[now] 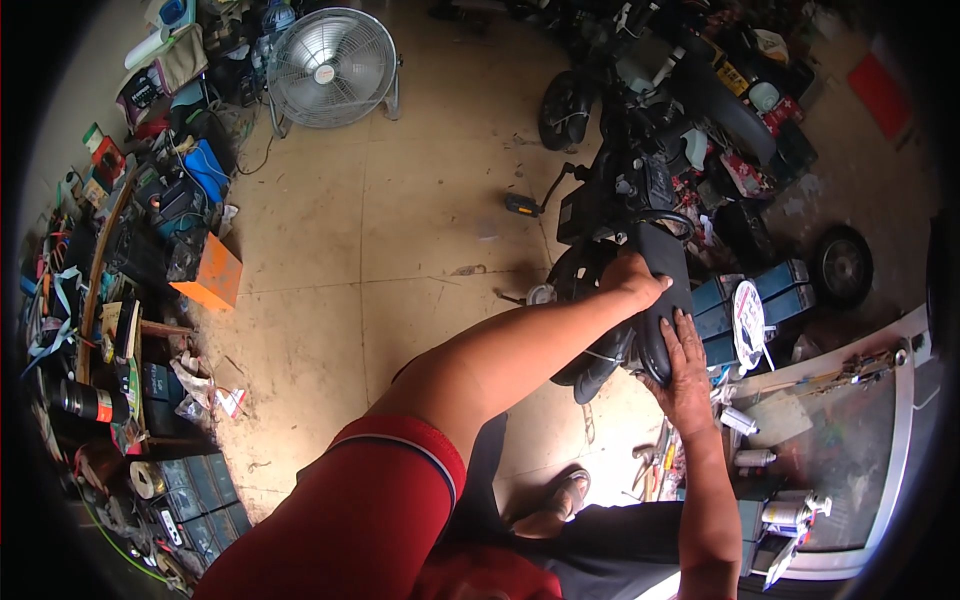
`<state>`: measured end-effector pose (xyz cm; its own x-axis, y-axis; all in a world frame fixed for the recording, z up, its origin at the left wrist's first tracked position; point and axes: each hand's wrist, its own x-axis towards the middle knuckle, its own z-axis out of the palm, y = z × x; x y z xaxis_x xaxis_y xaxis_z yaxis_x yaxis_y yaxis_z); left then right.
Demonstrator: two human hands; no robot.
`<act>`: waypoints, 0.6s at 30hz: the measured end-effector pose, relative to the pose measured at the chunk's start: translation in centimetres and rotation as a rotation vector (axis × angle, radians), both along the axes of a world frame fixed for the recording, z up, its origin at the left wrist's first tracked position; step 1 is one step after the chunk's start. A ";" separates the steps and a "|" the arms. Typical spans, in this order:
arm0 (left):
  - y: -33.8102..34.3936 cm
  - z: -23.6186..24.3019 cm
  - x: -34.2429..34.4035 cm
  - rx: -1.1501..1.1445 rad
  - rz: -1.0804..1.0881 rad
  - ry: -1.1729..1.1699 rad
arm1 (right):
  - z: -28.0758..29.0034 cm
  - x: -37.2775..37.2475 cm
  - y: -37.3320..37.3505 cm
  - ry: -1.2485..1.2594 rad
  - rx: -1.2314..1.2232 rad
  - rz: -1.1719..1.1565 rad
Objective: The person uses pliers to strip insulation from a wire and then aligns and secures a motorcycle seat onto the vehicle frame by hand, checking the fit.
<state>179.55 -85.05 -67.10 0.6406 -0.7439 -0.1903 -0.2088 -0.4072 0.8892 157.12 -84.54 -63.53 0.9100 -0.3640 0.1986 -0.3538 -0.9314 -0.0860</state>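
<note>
A long black bike seat (662,252) points away from me on an electric bike. My left hand (634,281) is closed at the seat's left edge, thumb on top and other fingers mostly hidden. Across the seat's near right corner lies my right hand (684,382), its fingers stretched out over the edge and its thumb apart on the near end. The bike's near wheel and dark fender (598,372) show below the seat. Farther ahead are a pedal (522,205) on its crank and the bike's far wheel (566,110).
A round metal floor fan (332,70) stands far left on the tiled floor. Batteries, an orange box (208,275) and tools crowd the left wall. At right are blue batteries (775,290), a loose wheel (841,264), a glass-topped cabinet (850,450) and spray cans (790,512). A hammer (645,462) lies near my foot.
</note>
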 end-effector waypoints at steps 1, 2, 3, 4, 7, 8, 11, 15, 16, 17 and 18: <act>0.0 0.0 -0.1 -0.003 -0.002 0.002 | 0.1 -0.1 0.0 0.002 -0.003 -0.002; 0.0 -0.2 0.0 -0.010 -0.009 0.001 | 0.0 -0.1 0.1 -0.002 0.000 0.003; 0.1 -0.3 0.1 -0.016 -0.016 0.000 | 0.0 -0.1 0.2 -0.006 0.002 0.008; 0.0 -0.4 0.1 -0.017 -0.014 -0.001 | 0.0 -0.1 0.2 -0.007 0.002 0.010; 0.3 -0.3 -0.4 -0.009 -0.021 -0.003 | -0.2 -0.6 0.3 -0.010 -0.008 0.008; 0.3 -0.4 -0.4 -0.023 -0.002 0.000 | -0.2 -0.5 0.4 -0.012 -0.010 0.009; 0.4 -1.1 0.1 -0.056 -0.007 -0.006 | -0.2 -0.2 0.8 -0.015 -0.015 0.004; 0.7 -1.8 0.8 -0.118 -0.029 0.031 | 0.0 0.5 1.5 0.004 -0.014 -0.025; 0.8 -1.8 0.8 -0.122 -0.025 0.033 | -0.1 0.6 1.5 -0.001 -0.017 -0.017; 0.9 -1.7 0.8 -0.122 -0.017 0.025 | -0.1 0.6 1.6 -0.002 -0.017 -0.015; 1.1 -1.7 0.8 -0.123 -0.008 0.017 | 0.0 0.6 1.8 -0.007 -0.024 -0.007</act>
<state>180.34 -83.90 -68.78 0.6317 -0.7676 -0.1082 -0.1961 -0.2932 0.9357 157.77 -82.78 -63.57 0.9060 -0.3653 0.2137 -0.3596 -0.9307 -0.0662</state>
